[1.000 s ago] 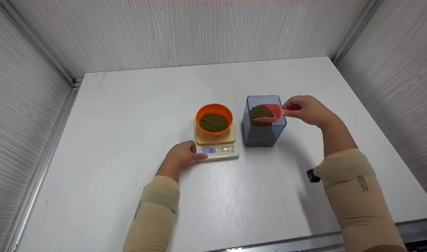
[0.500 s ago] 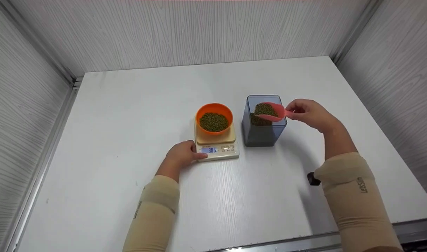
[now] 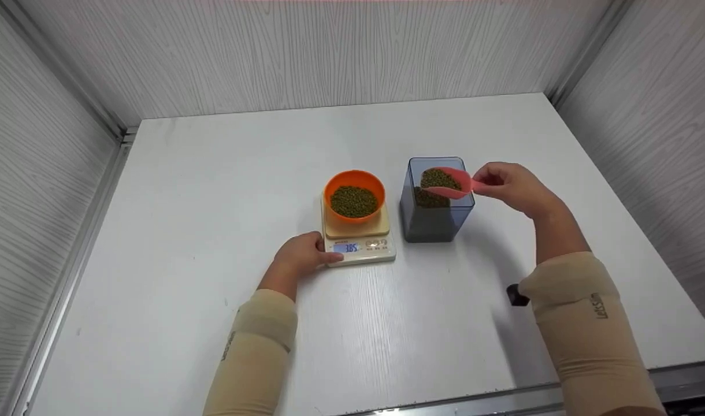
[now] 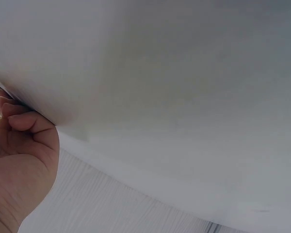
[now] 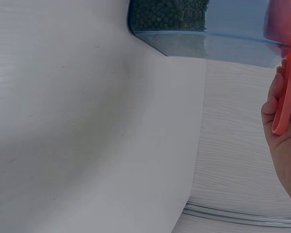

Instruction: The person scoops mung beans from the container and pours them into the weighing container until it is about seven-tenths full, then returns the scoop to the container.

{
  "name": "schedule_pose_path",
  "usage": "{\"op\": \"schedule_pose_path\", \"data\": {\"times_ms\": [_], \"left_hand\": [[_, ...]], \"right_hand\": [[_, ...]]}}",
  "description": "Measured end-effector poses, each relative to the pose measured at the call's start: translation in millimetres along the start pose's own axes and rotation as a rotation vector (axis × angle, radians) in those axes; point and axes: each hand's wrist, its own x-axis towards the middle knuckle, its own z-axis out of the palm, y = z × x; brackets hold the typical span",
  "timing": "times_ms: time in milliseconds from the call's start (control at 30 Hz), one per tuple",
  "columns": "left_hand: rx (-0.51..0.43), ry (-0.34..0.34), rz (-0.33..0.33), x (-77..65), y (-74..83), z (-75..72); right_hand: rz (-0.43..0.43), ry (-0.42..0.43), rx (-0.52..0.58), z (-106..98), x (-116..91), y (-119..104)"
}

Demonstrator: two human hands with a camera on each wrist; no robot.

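My right hand (image 3: 517, 188) pinches the handle of a pink scoop (image 3: 464, 182), heaped with green mung beans, over the mouth of a tall translucent blue container (image 3: 430, 225). More mung beans lie inside that container. In the right wrist view, the scoop's looped handle (image 5: 283, 114) runs across the curled fingers. My left hand (image 3: 300, 253) grips the near left corner of a kitchen scale (image 3: 364, 259), thumb on top beside the lit display. An orange bowl (image 3: 353, 179) holding mung beans (image 3: 353, 202) sits on the scale's platform. In the left wrist view, the left hand's fingers (image 4: 22, 121) curl at the scale's edge.
The white table (image 3: 214, 190) is enclosed by pale wood-grain panels (image 3: 341, 52) at the back and sides. The container stands just right of the scale. A metal rail (image 3: 479, 403) runs along the table's front edge. A small black object (image 3: 517, 295) shows beside the right sleeve.
The right hand has drawn the loaded scoop slightly up and to the right within the container's mouth, then nearly stopped. The left hand, scale and bowl have stayed in place.
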Motion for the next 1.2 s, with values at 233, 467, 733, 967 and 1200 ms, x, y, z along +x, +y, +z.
{"op": "schedule_pose_path", "data": {"times_ms": [233, 467, 733, 967, 1200], "left_hand": [[0.010, -0.004, -0.002, 0.3, 0.2, 0.8], [0.014, -0.009, -0.006, 1.0, 0.7, 1.3], [0.019, -0.005, -0.004, 1.1, 0.1, 0.6], [0.006, -0.002, 0.005, 1.0, 0.4, 0.6], [0.005, 0.002, 0.004, -0.7, 1.3, -0.3]], "right_hand": [[-0.068, 0.035, -0.033, 2.2, 5.8, -23.3], [-0.109, 0.026, -0.129, 14.5, 12.6, -56.4], [-0.196, -0.005, -0.271, 27.0, 16.5, -88.7], [-0.212, -0.024, -0.391, 32.5, 20.6, -100.5], [-0.230, -0.024, -0.421, 34.0, 22.7, -104.0]]}}
